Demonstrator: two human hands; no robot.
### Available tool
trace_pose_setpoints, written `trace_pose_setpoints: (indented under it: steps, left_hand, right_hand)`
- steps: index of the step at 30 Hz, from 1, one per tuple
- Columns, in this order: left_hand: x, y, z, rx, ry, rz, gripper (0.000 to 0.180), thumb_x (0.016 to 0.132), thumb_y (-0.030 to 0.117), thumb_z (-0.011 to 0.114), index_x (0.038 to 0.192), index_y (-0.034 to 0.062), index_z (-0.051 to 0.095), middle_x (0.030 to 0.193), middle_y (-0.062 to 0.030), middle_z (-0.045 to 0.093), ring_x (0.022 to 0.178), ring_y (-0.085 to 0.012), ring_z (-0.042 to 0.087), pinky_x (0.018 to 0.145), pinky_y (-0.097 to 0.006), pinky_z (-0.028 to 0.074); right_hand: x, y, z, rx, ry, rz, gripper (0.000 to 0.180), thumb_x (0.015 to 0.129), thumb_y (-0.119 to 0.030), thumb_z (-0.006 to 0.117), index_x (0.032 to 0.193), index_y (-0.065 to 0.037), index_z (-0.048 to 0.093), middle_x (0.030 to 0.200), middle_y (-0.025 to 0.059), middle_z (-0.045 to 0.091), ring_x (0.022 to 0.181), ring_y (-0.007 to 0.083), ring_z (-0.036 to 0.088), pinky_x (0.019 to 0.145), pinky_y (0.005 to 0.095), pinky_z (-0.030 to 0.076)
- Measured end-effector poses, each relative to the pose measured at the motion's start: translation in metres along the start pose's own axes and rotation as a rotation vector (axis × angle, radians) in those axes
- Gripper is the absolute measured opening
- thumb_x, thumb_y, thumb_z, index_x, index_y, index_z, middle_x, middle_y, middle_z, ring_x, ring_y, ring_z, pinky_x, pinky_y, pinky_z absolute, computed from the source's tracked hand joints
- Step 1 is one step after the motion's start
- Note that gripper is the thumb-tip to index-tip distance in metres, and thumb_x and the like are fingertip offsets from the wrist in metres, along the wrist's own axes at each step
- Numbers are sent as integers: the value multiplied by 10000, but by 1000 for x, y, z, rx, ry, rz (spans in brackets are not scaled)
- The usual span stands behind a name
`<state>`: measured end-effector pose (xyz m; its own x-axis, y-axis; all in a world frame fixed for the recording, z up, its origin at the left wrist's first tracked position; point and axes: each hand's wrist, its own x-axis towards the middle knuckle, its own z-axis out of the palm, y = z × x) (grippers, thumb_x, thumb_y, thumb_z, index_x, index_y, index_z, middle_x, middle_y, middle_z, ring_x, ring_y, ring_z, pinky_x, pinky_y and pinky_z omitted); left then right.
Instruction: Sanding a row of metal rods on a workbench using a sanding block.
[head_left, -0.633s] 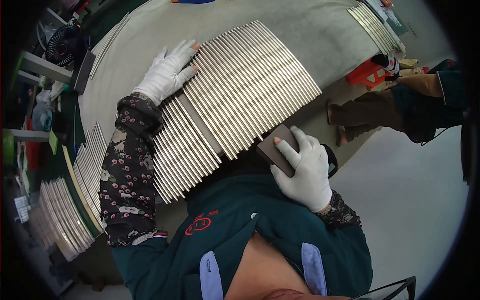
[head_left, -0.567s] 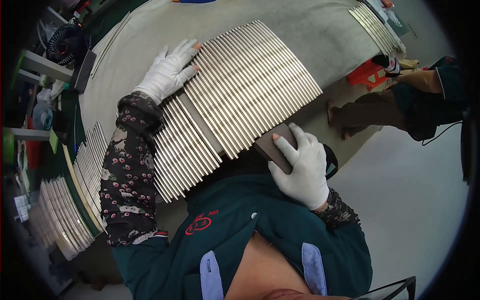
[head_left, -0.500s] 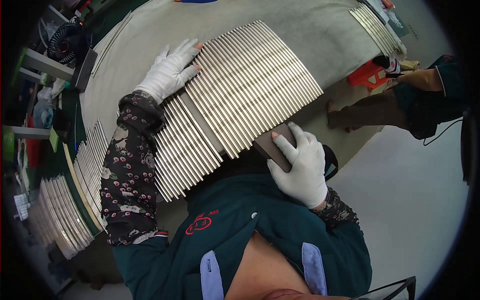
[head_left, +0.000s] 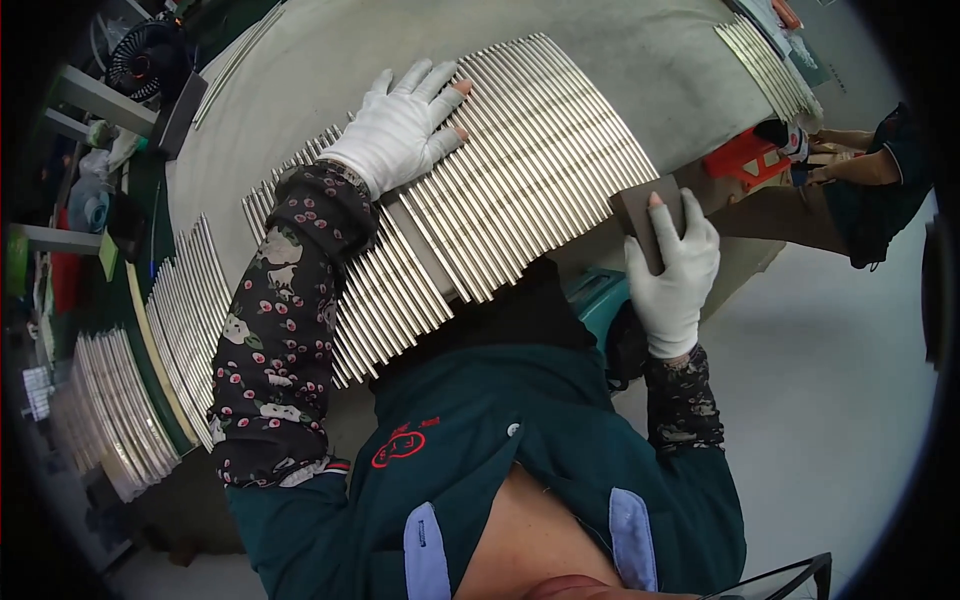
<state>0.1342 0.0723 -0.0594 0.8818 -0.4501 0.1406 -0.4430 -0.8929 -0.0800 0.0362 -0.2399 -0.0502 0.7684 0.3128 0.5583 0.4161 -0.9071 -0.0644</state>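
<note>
Many shiny metal rods [head_left: 540, 150] lie side by side in a fanned row on the table. My left hand [head_left: 400, 130], in a white glove with some fingertips bare, rests palm down on the row's left part with its fingers spread. My right hand [head_left: 675, 275], gloved the same way, grips a dark grey block [head_left: 645, 220] between thumb and fingers. The block is at the row's right end, by the near ends of the rods. A second group of rods [head_left: 395, 300] lies left of a gap, partly under my left forearm.
The table [head_left: 640, 80] has a grey cover. More rods [head_left: 180, 310] stand in rows at the left edge, and others [head_left: 760, 65] lie at the far right. A black fan [head_left: 145, 62] is at the far left. Another person's arm [head_left: 850, 165] is near a red stool [head_left: 745, 160].
My right hand has moved right and away from me with the block, from the row's near edge to its right end. My left hand has slid right over the rods.
</note>
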Motion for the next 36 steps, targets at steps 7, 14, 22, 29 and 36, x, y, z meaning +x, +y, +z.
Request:
trace_pose_setpoints:
  steps: [7, 14, 22, 29, 36]
  left_hand:
    - [5, -3, 3, -4, -19, 15, 591, 951, 481, 366, 1422, 125, 361, 1505, -115, 277, 1392, -305, 249, 1107, -512, 242]
    - [7, -3, -1, -28, -48, 18, 576, 953, 430, 401, 1431, 114, 336, 1512, -127, 257, 1394, -328, 229, 1120, -473, 217]
    - [11, 21, -6, -5, -34, 101, 593, 937, 442, 394, 1421, 102, 355, 1498, -134, 288, 1382, -325, 257, 1116, -554, 168]
    - [55, 80, -19, -107, -43, 377, 601, 926, 454, 391, 1417, 111, 346, 1497, -159, 268, 1378, -362, 248, 1095, -586, 176]
    - [101, 98, -9, -126, -32, 371, 613, 910, 446, 432, 1419, 112, 357, 1489, -143, 298, 1389, -348, 239, 1102, -569, 181]
  right_hand:
    - [-11, -55, -7, 396, -134, -267, 610, 620, -179, 753, 1198, -142, 560, 1246, 225, 493, 1026, 344, 543, 780, 404, 443]
    - [-10, -54, -12, 443, -134, -251, 619, 629, -182, 744, 1217, -165, 553, 1253, 224, 489, 1070, 347, 525, 824, 389, 426]
    - [-29, 36, -2, 30, 89, 148, 567, 634, -156, 732, 1182, -126, 592, 1275, 207, 489, 1064, 349, 497, 880, 426, 410]
    - [-47, 28, -5, 130, -29, 194, 570, 640, -167, 735, 1190, -135, 590, 1289, 205, 479, 1064, 340, 498, 881, 417, 406]
    - [-44, 44, -3, 142, 26, 195, 590, 618, -148, 746, 1184, -126, 582, 1285, 216, 482, 1055, 344, 507, 854, 413, 419]
